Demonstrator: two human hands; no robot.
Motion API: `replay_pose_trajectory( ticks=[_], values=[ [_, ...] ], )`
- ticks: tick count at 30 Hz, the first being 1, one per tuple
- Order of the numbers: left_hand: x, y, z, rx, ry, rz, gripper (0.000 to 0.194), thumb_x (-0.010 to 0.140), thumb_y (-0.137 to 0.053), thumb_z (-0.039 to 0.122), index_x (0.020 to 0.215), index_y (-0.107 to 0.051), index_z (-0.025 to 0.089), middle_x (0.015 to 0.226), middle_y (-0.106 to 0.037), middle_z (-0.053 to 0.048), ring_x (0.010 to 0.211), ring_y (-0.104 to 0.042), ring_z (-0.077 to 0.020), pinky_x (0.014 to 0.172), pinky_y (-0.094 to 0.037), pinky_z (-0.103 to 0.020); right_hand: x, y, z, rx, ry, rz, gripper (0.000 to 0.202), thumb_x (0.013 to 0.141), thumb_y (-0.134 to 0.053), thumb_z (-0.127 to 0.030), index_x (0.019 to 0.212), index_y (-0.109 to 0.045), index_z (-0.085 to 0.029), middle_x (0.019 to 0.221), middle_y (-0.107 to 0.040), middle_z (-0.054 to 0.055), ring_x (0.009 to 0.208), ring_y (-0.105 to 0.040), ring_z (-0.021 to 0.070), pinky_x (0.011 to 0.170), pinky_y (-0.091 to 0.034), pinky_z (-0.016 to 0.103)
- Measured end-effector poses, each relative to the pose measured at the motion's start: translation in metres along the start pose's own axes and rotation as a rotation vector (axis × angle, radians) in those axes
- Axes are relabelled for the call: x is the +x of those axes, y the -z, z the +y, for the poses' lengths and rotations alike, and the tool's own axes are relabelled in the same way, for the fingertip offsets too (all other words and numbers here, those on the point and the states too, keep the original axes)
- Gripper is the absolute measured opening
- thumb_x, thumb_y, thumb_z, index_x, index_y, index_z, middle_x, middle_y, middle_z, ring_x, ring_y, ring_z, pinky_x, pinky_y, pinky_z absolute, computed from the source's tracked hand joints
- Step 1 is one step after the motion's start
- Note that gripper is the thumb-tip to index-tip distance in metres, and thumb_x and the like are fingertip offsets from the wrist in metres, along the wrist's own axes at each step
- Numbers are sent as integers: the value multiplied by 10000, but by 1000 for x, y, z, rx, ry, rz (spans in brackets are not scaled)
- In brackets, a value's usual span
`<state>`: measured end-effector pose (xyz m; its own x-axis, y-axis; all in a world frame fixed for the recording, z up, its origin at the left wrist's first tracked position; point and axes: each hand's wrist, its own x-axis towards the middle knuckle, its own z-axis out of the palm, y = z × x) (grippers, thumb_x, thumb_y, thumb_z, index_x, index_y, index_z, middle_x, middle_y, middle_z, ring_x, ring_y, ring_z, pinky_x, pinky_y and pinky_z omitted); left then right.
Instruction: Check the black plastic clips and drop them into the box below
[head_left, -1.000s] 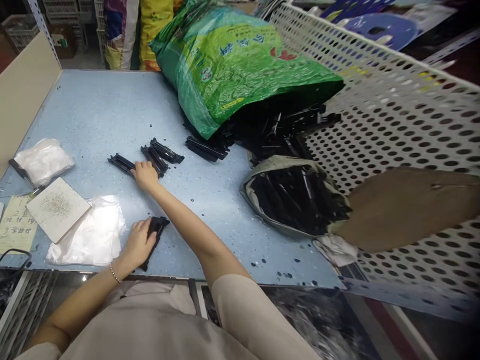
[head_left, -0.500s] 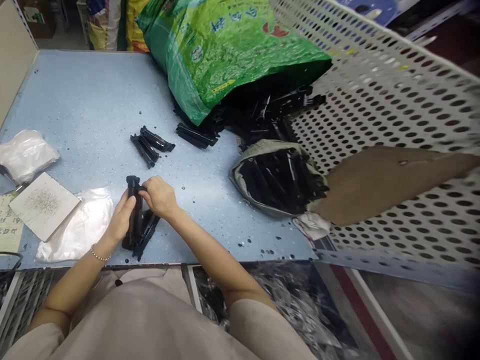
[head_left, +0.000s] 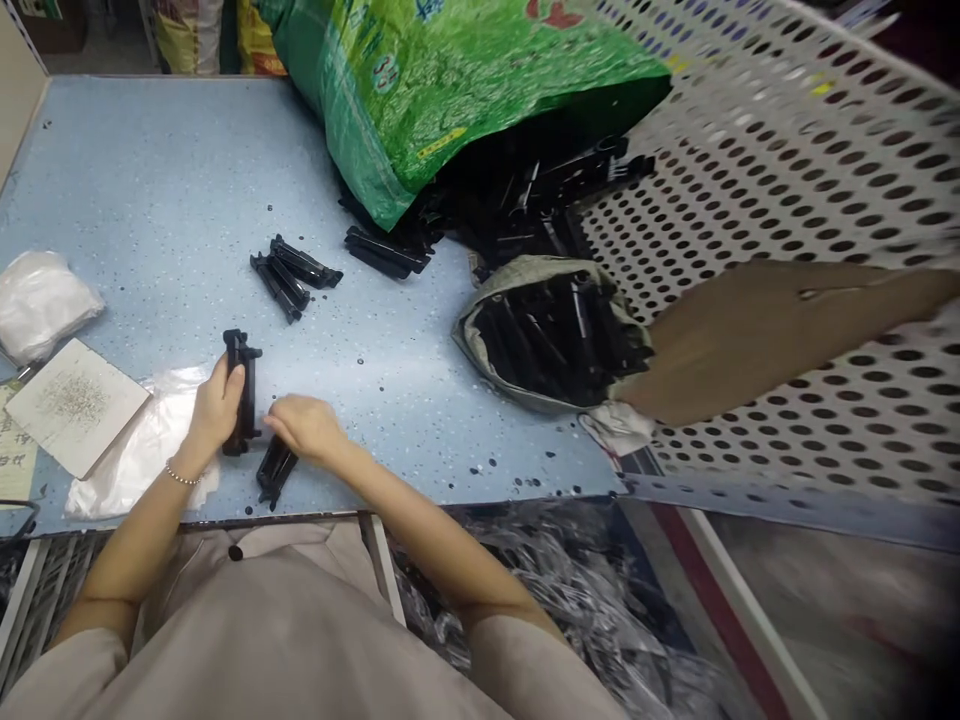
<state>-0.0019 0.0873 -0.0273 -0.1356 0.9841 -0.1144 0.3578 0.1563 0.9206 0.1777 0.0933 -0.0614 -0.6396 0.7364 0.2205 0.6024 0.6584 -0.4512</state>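
My left hand (head_left: 216, 408) is closed round a long black plastic part (head_left: 244, 395), held upright just above the blue table, with short pegs sticking out on its right side. Just right of its lower end is my right hand (head_left: 309, 428), fingers curled and pressed together; what they grip, if anything, is hidden. Beneath those fingers a second black part (head_left: 274, 472) rests at a slant on the table, its upper end covered by the hand. Farther back lie several similar black parts (head_left: 289, 272), and another small group (head_left: 386, 252) sits by the green sack.
A green sack (head_left: 450, 90) spills black parts at the back. A cloth-like bag (head_left: 517, 395) full of them stands right, by a perforated white panel (head_left: 825, 200). White plastic bags (head_left: 45, 305) and a speckled square plate (head_left: 79, 410) lie left. Small black bits dot the table (head_left: 165, 200).
My right hand has moved from the black part's upper end down past its lower end. My left hand still holds that part, now slightly farther left. The camera view has shifted a little.
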Motion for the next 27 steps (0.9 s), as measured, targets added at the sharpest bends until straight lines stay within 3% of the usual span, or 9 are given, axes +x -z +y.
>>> replay_pose_trajectory(
  ticks=[2, 5, 8, 10, 14, 17, 22, 25, 27],
  values=[
    [-9, 0, -8, 430, -7, -60, 468, 1033, -337, 450, 1334, -563, 171, 833, -708, -75, 703, -666, -220, 648, -494, -314, 34, 5, 24, 4, -161, 75, 488, 1067, -252, -458, 998, -647, -179, 922, -640, 98, 864, -558, 212, 749, -411, 317],
    [-34, -10, -19, 781, 69, -157, 459, 1031, -347, 416, 1364, -554, 178, 817, -727, -102, 745, -706, -272, 689, -507, -354, 96, 12, 70, -41, -475, 247, 399, 1049, -338, -378, 1281, -568, -150, 1265, -563, 182, 1119, -531, 290, 886, -437, 387],
    [-48, -20, -26, 826, 40, -201, 441, 1021, -379, 447, 1308, -598, 194, 887, -732, -123, 860, -717, -294, 774, -527, -391, 140, 16, 105, -22, -733, 184, 375, 1018, -409, -315, 1294, -556, -108, 1319, -526, 226, 1153, -534, 328, 934, -436, 438],
    [-41, -20, -28, 673, -35, -140, 440, 1010, -411, 460, 1290, -604, 181, 1044, -709, -154, 1008, -686, -302, 876, -522, -427, 146, 15, 111, 74, -792, 109, 331, 1010, -424, -308, 1193, -606, -100, 1244, -580, 213, 1112, -566, 311, 937, -439, 426],
    [4, -13, -17, -59, -78, 60, 652, 961, -539, 493, 1520, -302, 255, 1400, -521, -168, 1179, -606, -244, 981, -502, -413, 98, 11, 71, 368, -551, 126, 348, 1015, -413, -413, 1066, -639, -154, 1046, -661, 113, 993, -604, 232, 871, -457, 341],
    [24, -13, 1, -533, -24, 81, 683, 938, -585, 505, 1509, -254, 329, 1304, -574, -96, 1037, -659, -184, 895, -543, -342, 51, 13, 28, 443, -315, 117, 428, 1038, -333, -504, 993, -634, -203, 889, -645, 44, 825, -594, 180, 757, -453, 296],
    [-4, -20, 28, -592, 133, -141, 564, 893, -649, 471, 1379, -451, 265, 933, -636, -21, 647, -651, -133, 590, -547, -251, 38, 31, 19, 54, -129, 352, 477, 1035, -310, -559, 980, -623, -203, 922, -629, 88, 851, -562, 205, 732, -422, 314],
    [-20, -21, 32, -609, 224, -183, 492, 904, -619, 472, 1321, -494, 243, 838, -628, -11, 543, -627, -138, 474, -507, -246, 52, 35, 30, -62, 14, 308, 505, 1030, -316, -571, 864, -612, -197, 807, -611, 80, 765, -539, 199, 673, -385, 311],
    [-19, -17, 31, -616, 212, -111, 436, 897, -630, 453, 1264, -526, 242, 811, -619, 0, 527, -618, -131, 459, -496, -237, 53, 33, 26, -33, -31, 261, 526, 1060, -251, -515, 804, -586, -201, 735, -588, 51, 691, -520, 172, 635, -357, 297]
  ],
)
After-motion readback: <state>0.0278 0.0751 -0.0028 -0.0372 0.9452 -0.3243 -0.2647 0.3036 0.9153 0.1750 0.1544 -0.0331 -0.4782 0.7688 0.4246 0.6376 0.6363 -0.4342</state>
